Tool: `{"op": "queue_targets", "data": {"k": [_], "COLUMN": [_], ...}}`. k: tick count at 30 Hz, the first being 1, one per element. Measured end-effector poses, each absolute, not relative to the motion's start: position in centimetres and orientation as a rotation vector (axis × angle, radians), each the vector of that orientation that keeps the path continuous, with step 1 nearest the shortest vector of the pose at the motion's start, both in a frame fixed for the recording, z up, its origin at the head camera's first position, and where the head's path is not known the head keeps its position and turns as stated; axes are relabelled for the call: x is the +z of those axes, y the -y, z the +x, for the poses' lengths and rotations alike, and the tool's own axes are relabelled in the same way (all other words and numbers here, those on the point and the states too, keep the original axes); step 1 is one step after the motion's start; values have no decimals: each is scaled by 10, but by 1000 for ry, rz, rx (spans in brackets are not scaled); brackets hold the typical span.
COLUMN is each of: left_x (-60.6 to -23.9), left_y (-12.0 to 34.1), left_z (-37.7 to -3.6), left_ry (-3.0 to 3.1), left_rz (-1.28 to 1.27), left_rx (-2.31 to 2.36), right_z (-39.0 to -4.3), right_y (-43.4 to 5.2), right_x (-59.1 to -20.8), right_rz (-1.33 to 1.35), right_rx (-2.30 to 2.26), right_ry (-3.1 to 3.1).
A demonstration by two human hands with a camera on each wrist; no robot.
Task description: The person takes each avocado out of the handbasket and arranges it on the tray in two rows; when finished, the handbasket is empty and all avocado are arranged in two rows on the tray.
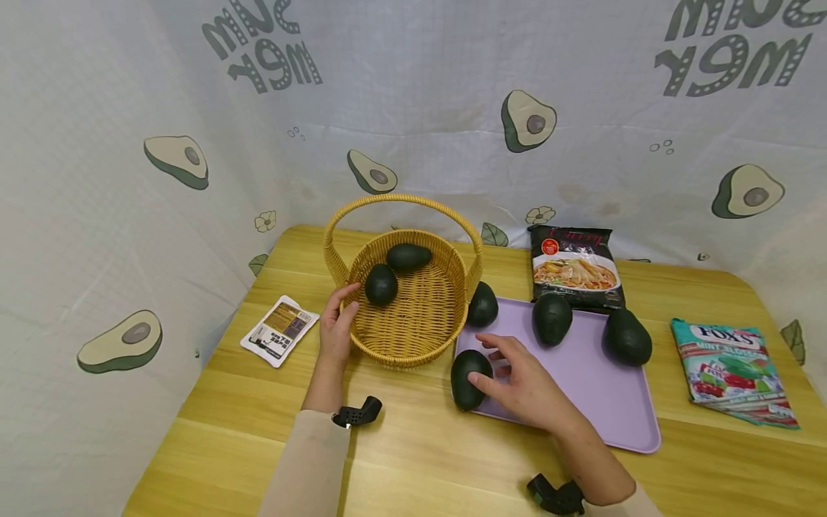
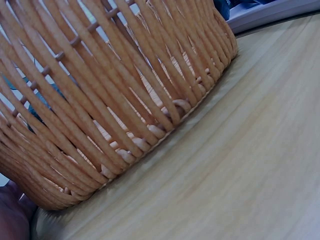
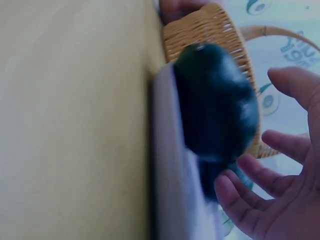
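My left hand (image 1: 336,327) holds the left side of a round wicker basket (image 1: 403,359), thumb and forefinger at its rim. Two avocados (image 1: 381,285) lie inside, toward the back left. In the left wrist view, the woven wall of the basket (image 2: 115,90) fills the upper left. My right hand (image 1: 520,380), fingers spread and slightly bent, hovers around a dark green avocado (image 1: 466,391) on the front left corner of a lilac tray (image 1: 607,402). The right wrist view shows a gap between the fingers and this avocado (image 3: 217,102).
Three more avocados (image 1: 553,320) lie along the tray's back part, one beside the basket. A black noodle packet (image 1: 575,269) stands behind the tray, a teal candy bag (image 1: 736,373) to its right. A small white-edged sachet (image 1: 280,332) lies left of the basket. A printed curtain hangs behind.
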State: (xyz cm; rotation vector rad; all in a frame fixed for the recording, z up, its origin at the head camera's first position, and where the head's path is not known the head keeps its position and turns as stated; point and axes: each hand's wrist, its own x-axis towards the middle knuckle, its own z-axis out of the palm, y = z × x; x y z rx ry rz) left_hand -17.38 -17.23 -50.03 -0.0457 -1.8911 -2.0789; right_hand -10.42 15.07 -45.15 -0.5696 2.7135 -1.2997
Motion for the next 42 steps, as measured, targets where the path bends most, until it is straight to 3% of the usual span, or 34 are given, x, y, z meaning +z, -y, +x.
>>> {"op": "queue_targets", "data": {"k": [18,30,42], "left_x": [-499,-499,-499], "left_y": [172,173,173], "left_z": [-173,-172,-173], "left_ry": [1904,1906,1890], "left_rz": [-34,-19,-35], "left_rx": [-2088,-2082,-2066], "right_z": [-124,-161,-204], "right_y": [-82,-2,36], "right_x": [-395,-409,-427], "right_rz": [-597,-207,113], "right_rx": [-1488,-1660,-1629], "right_ry": [-2687,-2581,-2490]}}
